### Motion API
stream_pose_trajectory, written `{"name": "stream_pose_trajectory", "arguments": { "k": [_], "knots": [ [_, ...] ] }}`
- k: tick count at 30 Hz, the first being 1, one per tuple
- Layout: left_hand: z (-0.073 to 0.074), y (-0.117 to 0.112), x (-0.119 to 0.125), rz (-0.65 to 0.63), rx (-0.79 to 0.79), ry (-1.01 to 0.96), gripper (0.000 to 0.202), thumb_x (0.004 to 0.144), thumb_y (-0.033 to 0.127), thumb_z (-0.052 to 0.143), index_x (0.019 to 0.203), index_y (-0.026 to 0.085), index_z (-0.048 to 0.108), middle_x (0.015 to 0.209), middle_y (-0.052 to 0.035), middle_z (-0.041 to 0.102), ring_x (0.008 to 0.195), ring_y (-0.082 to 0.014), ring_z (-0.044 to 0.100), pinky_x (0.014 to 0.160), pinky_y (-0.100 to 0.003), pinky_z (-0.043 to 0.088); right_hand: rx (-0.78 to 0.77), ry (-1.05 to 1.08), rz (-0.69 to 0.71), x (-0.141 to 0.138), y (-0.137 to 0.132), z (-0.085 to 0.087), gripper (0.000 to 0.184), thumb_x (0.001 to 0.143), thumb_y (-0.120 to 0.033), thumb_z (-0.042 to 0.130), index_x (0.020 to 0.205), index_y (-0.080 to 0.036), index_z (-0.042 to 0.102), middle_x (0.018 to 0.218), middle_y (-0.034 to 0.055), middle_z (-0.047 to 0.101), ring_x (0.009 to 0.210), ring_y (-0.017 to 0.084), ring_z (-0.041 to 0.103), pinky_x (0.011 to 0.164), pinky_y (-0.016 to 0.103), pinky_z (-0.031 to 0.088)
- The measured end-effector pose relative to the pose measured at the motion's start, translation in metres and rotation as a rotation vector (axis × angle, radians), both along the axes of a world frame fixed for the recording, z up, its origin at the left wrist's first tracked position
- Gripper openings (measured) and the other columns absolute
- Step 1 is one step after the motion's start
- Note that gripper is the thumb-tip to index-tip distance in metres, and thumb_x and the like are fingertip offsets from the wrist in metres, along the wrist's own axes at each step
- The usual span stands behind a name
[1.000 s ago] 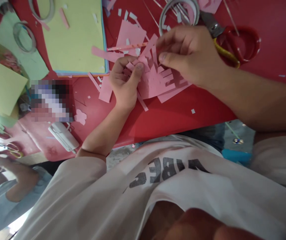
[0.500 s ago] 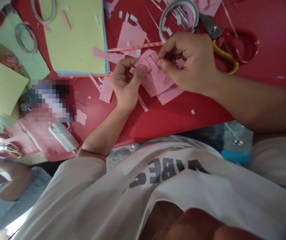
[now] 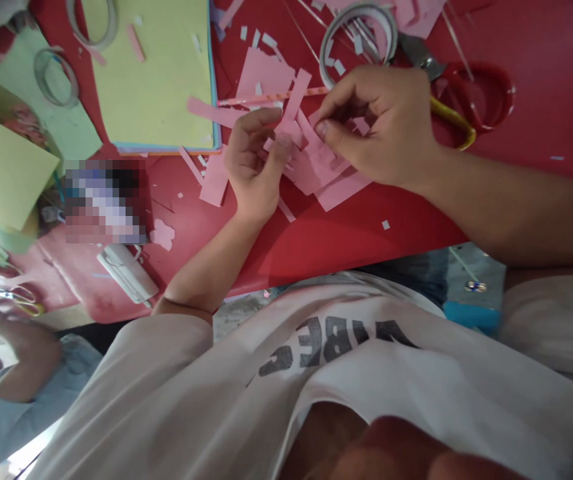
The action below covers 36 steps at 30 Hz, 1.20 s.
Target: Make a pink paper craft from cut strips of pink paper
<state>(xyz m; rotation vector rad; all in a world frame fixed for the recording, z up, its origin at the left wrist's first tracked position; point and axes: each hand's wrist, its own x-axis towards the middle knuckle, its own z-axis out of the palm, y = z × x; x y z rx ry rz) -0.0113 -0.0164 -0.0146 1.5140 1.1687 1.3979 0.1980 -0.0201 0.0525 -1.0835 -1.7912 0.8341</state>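
My left hand (image 3: 256,160) pinches a pink paper strip (image 3: 297,100) between thumb and fingers; its free end sticks up and away from me. My right hand (image 3: 383,123) is just to the right, thumb and forefinger pressed together. Another narrow pink strip (image 3: 309,131) passes by its fingertips, and whether they grip it I cannot make out. Beneath both hands lie overlapping pink paper pieces (image 3: 339,193). A pink patterned stick (image 3: 266,98) lies behind them, across a pink paper sheet (image 3: 261,70).
Behind my right hand are a tape roll (image 3: 323,50) and scissors (image 3: 453,113) with red and yellow handles. A yellow paper stack (image 3: 153,80) lies left, with another tape roll (image 3: 56,77). A white device (image 3: 127,273) sits near the edge. A co-worker's arm (image 3: 21,340) is at lower left.
The pink strip at my left hand now stands up, its end pointing away from me. My left forefinger has lifted slightly, and the gap between my hands is a little wider.
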Motion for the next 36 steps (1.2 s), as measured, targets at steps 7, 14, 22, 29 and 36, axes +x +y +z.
{"name": "stream_pose_trajectory", "arguments": {
  "k": [7, 14, 22, 29, 36],
  "knots": [
    [0.009, -0.003, 0.002, -0.058, 0.104, -0.014, 0.033, 0.089, 0.056, 0.064, 0.111, 0.032, 0.067, 0.106, -0.0030, 0.068, 0.097, -0.0187, 0.065, 0.088, -0.034, 0.055, -0.054, 0.027, -0.017, -0.002, 0.000, 0.005, 0.012, 0.084, -0.013, 0.064, 0.088, -0.023, 0.069, 0.083, -0.0022, 0.069, 0.071, 0.011, 0.059, 0.066, 0.026, 0.046],
    [0.010, -0.005, 0.002, -0.068, 0.044, -0.046, 0.039, 0.086, 0.060, 0.065, 0.107, 0.028, 0.066, 0.104, -0.0028, 0.067, 0.099, -0.0197, 0.067, 0.091, -0.037, 0.054, -0.043, 0.025, -0.021, -0.003, -0.001, 0.005, 0.011, 0.084, -0.011, 0.062, 0.089, -0.017, 0.069, 0.082, -0.0022, 0.067, 0.071, 0.008, 0.057, 0.068, 0.022, 0.044],
    [0.012, -0.007, 0.003, -0.120, 0.077, -0.039, 0.035, 0.086, 0.058, 0.067, 0.109, 0.032, 0.067, 0.101, -0.0013, 0.069, 0.091, -0.0169, 0.066, 0.081, -0.035, 0.054, -0.037, 0.020, 0.002, -0.002, 0.000, 0.003, 0.010, 0.084, -0.013, 0.064, 0.089, -0.020, 0.070, 0.082, -0.0012, 0.067, 0.072, 0.010, 0.058, 0.066, 0.025, 0.044],
    [0.002, -0.004, 0.002, -0.089, 0.040, -0.035, 0.038, 0.082, 0.057, 0.073, 0.100, 0.024, 0.065, 0.086, 0.0001, 0.063, 0.076, -0.0137, 0.065, 0.071, -0.030, 0.052, -0.053, 0.006, -0.022, -0.002, -0.001, 0.002, 0.008, 0.085, -0.019, 0.064, 0.090, -0.024, 0.069, 0.084, -0.0029, 0.068, 0.073, 0.012, 0.059, 0.068, 0.027, 0.047],
    [0.004, -0.003, 0.004, -0.070, 0.040, -0.028, 0.033, 0.084, 0.054, 0.072, 0.096, 0.024, 0.068, 0.082, -0.0008, 0.065, 0.072, -0.0138, 0.063, 0.068, -0.030, 0.051, -0.069, 0.009, 0.014, -0.001, -0.003, 0.005, 0.012, 0.085, -0.018, 0.063, 0.091, -0.026, 0.069, 0.087, -0.0025, 0.070, 0.076, 0.013, 0.062, 0.070, 0.028, 0.049]
  ]
}}
